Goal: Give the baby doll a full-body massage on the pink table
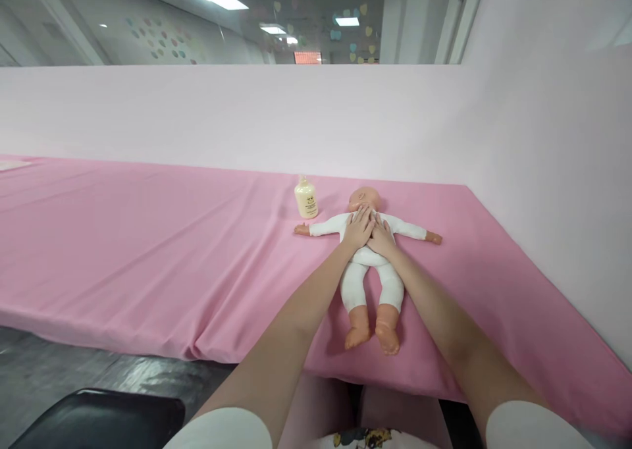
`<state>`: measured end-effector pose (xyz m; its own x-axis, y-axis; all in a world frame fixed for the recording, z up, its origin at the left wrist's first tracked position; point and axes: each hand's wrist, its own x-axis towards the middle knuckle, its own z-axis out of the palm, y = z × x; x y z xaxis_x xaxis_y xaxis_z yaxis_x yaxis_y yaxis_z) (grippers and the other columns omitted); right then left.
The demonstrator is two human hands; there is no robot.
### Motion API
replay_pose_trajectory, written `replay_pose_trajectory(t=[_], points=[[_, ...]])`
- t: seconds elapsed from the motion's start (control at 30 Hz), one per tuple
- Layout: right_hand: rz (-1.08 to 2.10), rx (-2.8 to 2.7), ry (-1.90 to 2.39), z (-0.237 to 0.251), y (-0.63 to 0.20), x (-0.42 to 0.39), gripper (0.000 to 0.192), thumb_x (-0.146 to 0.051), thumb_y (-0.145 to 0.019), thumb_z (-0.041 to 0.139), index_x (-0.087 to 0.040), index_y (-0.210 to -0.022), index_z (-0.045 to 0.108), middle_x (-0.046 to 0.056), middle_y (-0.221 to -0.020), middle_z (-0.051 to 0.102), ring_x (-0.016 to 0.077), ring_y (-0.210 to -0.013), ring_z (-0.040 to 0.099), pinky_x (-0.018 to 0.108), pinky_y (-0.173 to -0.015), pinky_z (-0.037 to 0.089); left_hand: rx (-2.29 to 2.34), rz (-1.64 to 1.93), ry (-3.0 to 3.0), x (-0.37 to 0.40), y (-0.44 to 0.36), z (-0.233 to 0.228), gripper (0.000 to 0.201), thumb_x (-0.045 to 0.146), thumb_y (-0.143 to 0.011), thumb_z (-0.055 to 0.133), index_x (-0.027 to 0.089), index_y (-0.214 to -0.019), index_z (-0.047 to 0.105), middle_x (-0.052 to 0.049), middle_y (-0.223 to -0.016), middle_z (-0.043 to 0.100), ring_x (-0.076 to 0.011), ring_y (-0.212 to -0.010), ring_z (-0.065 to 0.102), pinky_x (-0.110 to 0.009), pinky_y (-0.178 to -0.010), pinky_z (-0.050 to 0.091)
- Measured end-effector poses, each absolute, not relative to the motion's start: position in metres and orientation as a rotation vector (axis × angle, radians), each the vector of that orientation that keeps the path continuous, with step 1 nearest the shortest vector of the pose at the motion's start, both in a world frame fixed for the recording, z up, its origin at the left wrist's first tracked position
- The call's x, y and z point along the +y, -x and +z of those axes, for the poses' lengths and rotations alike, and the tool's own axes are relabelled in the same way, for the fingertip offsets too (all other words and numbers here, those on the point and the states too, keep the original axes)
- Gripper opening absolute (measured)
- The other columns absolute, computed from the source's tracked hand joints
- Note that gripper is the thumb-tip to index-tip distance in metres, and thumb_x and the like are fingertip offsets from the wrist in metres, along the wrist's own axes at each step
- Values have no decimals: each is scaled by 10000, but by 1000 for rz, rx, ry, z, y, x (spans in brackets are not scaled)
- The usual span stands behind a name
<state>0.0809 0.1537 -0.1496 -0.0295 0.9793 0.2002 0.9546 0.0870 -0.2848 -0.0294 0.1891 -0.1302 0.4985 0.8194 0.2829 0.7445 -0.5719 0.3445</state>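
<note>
A baby doll with a white cloth body lies on its back, head away from me and arms stretched out sideways. My left hand rests flat on its chest, fingers extended toward the doll's head. Beside it, my right hand also lies on the chest, its fingers stretched out and its inner edge meeting the left hand. Neither hand grips anything. The cloth under both palms is hidden. Left of the doll's head stands a pale yellow bottle with dark print, upright near the doll's outstretched hand.
A pink sheet with some wrinkles covers the table. White walls border its far and right sides, with a window above the far one. A black seat stands at the lower left, below the table's front edge.
</note>
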Motion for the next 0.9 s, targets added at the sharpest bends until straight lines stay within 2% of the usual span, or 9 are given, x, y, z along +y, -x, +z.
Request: replay_pose_trajectory(t=[0.1,0.23,0.37,0.47,0.73,0.9], points=[[132,-1970,1955,-146,-81,152,756,-350,-979,402,-183,-1676,160,74,-1737,162,295,-1620,143,549,-1300,204,1358,624,-2571,190,27,-131,587,309,-1059,288,173,-1629,319,-71,-1714,272,-191,-1611,204,-417,-1310,174],[151,-1862,2117,-142,-80,146,753,-394,-1002,350,-97,-1666,157,124,-1741,112,341,-1613,155,587,-1281,224,1363,570,-2557,192,25,-132,615,324,-1050,282,181,-1648,273,-45,-1732,214,-185,-1624,144,-418,-1318,144],[145,-1806,2232,-141,-75,140,731,-391,-1027,266,-15,-1646,167,178,-1733,96,354,-1613,141,597,-1272,233,1371,519,-2513,196,24,-132,674,357,-1029,327,168,-1664,207,-58,-1744,156,-222,-1630,108,-459,-1316,153],[122,-1824,2258,-140,-71,133,743,-397,-1030,282,28,-1631,182,220,-1719,107,369,-1609,150,603,-1267,237,1391,478,-2484,198,24,-133,700,370,-1014,355,187,-1669,186,-59,-1750,121,-240,-1631,95,-489,-1312,158],[36,-2029,2129,-146,-65,86,675,-337,-1054,253,2,-1635,204,211,-1709,165,325,-1608,184,555,-1292,196,1415,467,-2490,199,26,-137,704,363,-1016,361,192,-1672,170,-64,-1754,89,-267,-1632,91,-524,-1305,165],[-34,-2217,1832,-145,-62,66,744,-463,-1059,306,-50,-1659,152,166,-1724,117,307,-1624,104,560,-1304,142,1380,519,-2537,198,26,-140,652,331,-1015,395,204,-1646,290,-72,-1742,183,-267,-1627,130,-502,-1310,164]])
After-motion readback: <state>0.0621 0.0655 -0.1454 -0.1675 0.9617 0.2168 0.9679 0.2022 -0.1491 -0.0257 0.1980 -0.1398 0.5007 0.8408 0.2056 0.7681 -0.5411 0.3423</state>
